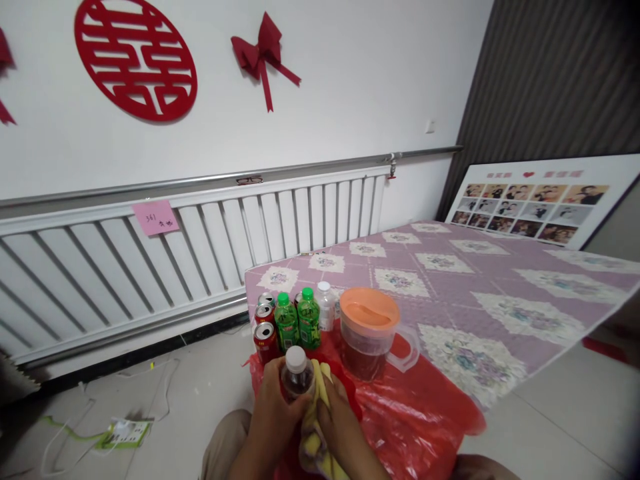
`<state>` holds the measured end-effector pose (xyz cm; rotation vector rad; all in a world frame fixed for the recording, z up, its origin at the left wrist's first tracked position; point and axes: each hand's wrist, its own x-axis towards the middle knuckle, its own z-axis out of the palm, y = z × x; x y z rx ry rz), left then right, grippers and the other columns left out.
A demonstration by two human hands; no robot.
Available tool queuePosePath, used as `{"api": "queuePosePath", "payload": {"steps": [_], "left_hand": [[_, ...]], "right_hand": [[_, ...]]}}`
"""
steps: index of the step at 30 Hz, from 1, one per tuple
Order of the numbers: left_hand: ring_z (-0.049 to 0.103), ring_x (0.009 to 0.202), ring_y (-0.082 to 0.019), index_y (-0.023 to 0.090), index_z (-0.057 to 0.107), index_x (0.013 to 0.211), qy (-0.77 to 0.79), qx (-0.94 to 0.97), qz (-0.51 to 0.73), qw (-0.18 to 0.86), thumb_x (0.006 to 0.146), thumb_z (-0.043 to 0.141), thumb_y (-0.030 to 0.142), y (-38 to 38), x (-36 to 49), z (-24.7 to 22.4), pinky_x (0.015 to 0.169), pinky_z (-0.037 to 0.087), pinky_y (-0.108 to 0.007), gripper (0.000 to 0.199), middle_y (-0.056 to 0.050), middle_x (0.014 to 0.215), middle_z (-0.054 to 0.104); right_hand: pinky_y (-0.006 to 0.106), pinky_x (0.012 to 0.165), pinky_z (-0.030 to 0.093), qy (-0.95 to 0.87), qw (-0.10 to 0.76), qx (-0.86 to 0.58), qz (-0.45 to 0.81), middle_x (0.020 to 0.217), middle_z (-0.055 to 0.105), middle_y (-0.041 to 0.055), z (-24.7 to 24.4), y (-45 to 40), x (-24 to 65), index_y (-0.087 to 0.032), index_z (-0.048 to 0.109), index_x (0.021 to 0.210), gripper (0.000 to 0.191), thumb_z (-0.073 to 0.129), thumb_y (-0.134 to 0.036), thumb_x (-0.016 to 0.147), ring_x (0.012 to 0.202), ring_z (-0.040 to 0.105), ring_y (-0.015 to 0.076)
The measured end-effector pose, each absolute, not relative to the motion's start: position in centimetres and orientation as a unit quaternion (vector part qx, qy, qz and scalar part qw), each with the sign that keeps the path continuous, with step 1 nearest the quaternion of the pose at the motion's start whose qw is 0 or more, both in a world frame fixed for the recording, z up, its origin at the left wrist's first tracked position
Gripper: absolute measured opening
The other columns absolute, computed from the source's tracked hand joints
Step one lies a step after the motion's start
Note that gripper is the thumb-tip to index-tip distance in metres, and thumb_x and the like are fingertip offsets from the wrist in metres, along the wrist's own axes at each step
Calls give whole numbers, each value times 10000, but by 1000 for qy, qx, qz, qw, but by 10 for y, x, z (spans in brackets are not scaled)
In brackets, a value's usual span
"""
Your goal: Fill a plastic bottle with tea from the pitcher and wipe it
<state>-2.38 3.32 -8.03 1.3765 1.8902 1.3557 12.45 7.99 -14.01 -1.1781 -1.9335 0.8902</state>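
My left hand [275, 400] is wrapped round a clear plastic bottle [296, 373] with a white cap and dark contents, held upright. A yellow patterned cloth [316, 427] is gripped in my right hand [337, 413], pressed against the bottle's right side. Under both hands lies a red plastic sheet [410, 413]. Just beyond them stand two green bottles [287, 323] with green caps, a clear white-capped bottle [325, 310] and several opened cans [265, 339]. To the right is a pitcher [367, 340] with an orange lid and brownish liquid inside.
A table [455, 267] with a purple floral cover stretches to the right. Behind it runs a white radiator [280, 230] bearing a pink note [155, 217]. A framed photo board [530, 200] leans at the far right. Cords and a green-white packet [125, 432] lie on the floor.
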Motion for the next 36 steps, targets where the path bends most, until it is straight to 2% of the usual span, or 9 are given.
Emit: {"api": "queuePosePath", "payload": {"steps": [6, 11, 15, 19, 21, 24, 29, 33, 36], "left_hand": [[508, 1294, -283, 220, 450, 1356, 557, 566, 496, 351, 671, 716, 190, 42, -53, -61, 1095, 404, -425, 736, -102, 1397, 546], [538, 1256, -290, 214, 501, 1322, 508, 596, 456, 422, 668, 699, 118, 46, -63, -58, 1086, 412, -437, 690, -77, 1335, 605], [567, 1201, -280, 217, 492, 1300, 533, 571, 494, 382, 674, 688, 104, 41, -53, -68, 1043, 449, -435, 665, -79, 1291, 613], [610, 1093, -255, 220, 485, 1256, 578, 537, 525, 319, 706, 641, 115, 35, -38, -72, 975, 491, -438, 581, -79, 1223, 613], [620, 1050, -250, 217, 491, 1233, 599, 527, 528, 292, 706, 636, 130, 34, -33, -72, 943, 503, -435, 553, -74, 1184, 619], [608, 1052, -252, 209, 510, 1203, 622, 520, 525, 257, 693, 663, 172, 33, -28, -70, 941, 493, -427, 534, -70, 1172, 617], [579, 1089, -261, 199, 514, 1173, 655, 512, 509, 221, 675, 679, 196, 35, -26, -69, 977, 455, -443, 525, -70, 1166, 604], [602, 1032, -247, 205, 521, 1156, 647, 516, 515, 223, 670, 686, 201, 35, -27, -73, 936, 481, -419, 513, -55, 1126, 613], [600, 1032, -242, 209, 517, 1168, 643, 526, 515, 212, 682, 684, 201, 35, -28, -76, 931, 488, -413, 514, -53, 1132, 609]], "right_hand": [[428, 1168, 297, -754, 322, -463, 337, 1523, 395, 179, -142, 82, 126, -96, 420, 1455, 582, 393, -171, 878, 1426, 357, 247], [432, 1177, 290, -736, 341, -470, 347, 1529, 391, 162, -134, 78, 125, -116, 447, 1443, 579, 393, -178, 870, 1429, 349, 248], [459, 1177, 293, -739, 367, -463, 325, 1577, 297, 147, -103, 66, 124, -134, 404, 1469, 572, 372, -219, 904, 1463, 270, 261], [448, 1192, 268, -779, 405, -394, 273, 1627, 179, 57, -78, 58, 120, -248, 363, 1493, 576, 365, -207, 918, 1489, 188, 232], [445, 1190, 273, -778, 409, -399, 260, 1620, 198, 69, -80, 60, 118, -234, 378, 1485, 575, 365, -192, 912, 1485, 201, 234], [443, 1168, 317, -756, 370, -456, 289, 1573, 303, 143, -102, 67, 117, -148, 396, 1474, 576, 364, -180, 899, 1455, 293, 250], [425, 1152, 339, -769, 318, -448, 328, 1488, 459, 136, -137, 74, 124, -178, 435, 1456, 585, 421, -141, 872, 1396, 408, 241], [439, 1152, 337, -762, 332, -446, 331, 1510, 428, 130, -128, 71, 125, -196, 420, 1467, 583, 411, -150, 885, 1415, 378, 242], [439, 1168, 313, -757, 362, -447, 312, 1567, 327, 121, -105, 67, 124, -201, 382, 1486, 567, 375, -191, 919, 1450, 306, 233]]}}
